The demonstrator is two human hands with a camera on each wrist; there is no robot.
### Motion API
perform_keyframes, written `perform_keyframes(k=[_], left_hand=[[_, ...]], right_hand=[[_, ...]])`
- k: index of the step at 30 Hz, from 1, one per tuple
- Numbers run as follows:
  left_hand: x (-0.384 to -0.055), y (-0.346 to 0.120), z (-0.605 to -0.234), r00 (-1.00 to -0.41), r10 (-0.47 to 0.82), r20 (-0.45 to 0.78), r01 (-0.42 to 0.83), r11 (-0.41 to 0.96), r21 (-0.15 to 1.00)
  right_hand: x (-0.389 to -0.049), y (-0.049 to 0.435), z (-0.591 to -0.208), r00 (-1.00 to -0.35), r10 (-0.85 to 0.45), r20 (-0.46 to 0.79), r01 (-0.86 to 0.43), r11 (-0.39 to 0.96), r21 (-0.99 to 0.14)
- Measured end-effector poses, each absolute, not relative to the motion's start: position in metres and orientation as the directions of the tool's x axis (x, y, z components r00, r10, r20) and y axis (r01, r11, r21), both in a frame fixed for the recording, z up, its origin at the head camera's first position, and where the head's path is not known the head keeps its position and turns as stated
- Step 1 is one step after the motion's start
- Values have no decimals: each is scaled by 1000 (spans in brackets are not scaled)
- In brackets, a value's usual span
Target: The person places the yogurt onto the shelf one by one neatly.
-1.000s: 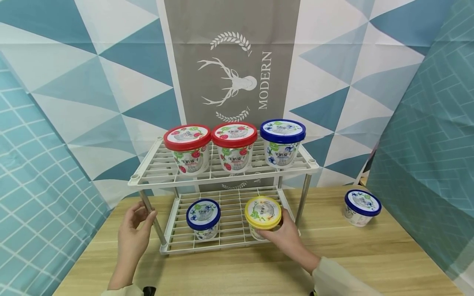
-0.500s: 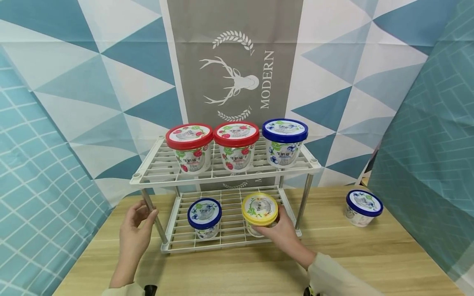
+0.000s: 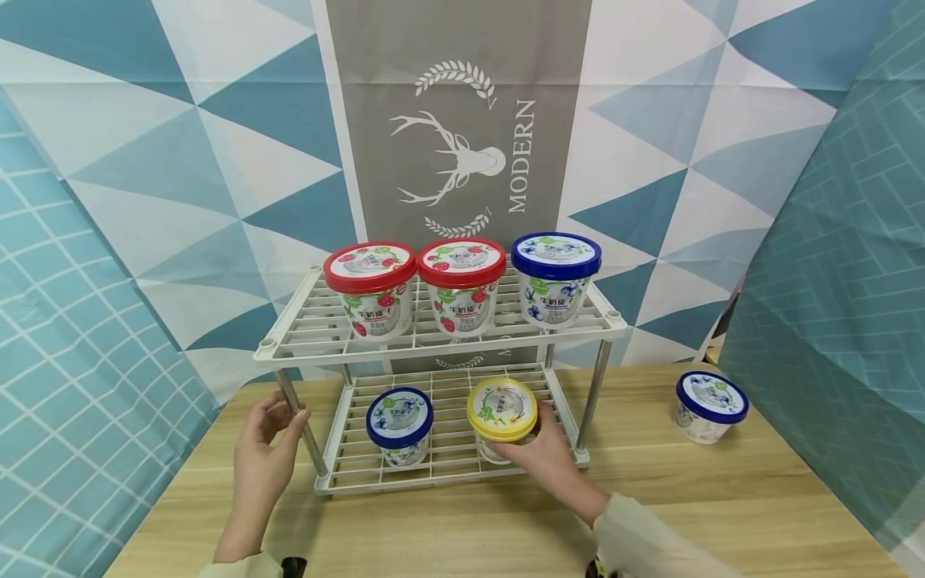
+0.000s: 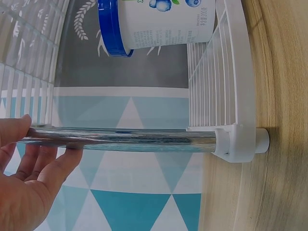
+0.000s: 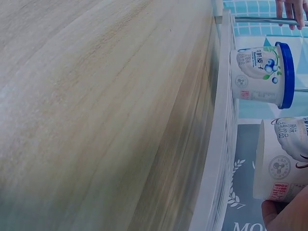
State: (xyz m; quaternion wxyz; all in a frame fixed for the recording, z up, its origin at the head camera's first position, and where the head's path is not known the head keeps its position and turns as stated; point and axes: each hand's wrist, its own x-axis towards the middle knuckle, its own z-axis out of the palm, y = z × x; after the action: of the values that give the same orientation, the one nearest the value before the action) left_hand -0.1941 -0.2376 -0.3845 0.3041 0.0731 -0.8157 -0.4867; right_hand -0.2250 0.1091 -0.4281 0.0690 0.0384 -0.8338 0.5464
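Note:
In the head view my right hand (image 3: 545,453) holds a paper tub with a yellow lid (image 3: 502,409) over the right part of the lower rack shelf. The right wrist view shows a gap between the tub's base (image 5: 258,163) and the shelf. My left hand (image 3: 266,453) grips the rack's front left metal post (image 4: 130,139) between thumb and fingers, near the upper shelf. A blue-lidded blueberry tub (image 3: 399,425) stands on the lower shelf, left of the yellow-lidded one.
On the upper shelf (image 3: 433,352) of the white wire rack stand two red-lidded strawberry tubs (image 3: 372,293) (image 3: 462,289) and a blue-lidded tub (image 3: 555,281). Another blue-lidded tub (image 3: 711,408) sits on the wooden table (image 3: 448,538) to the right. A patterned cloth (image 3: 650,120) hangs behind.
My right hand has moved a little left with the yellow-lidded tub, toward the blue-lidded one. My left hand stays on the post.

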Motion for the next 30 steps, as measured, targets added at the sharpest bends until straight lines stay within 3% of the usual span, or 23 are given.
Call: perform_keyframes(k=[30], left_hand=[[-193,-237,-384,-797,-412,442,198,512,836]], right_hand=[[-232,90,-436,-984,-14,177,-169,379,-910]])
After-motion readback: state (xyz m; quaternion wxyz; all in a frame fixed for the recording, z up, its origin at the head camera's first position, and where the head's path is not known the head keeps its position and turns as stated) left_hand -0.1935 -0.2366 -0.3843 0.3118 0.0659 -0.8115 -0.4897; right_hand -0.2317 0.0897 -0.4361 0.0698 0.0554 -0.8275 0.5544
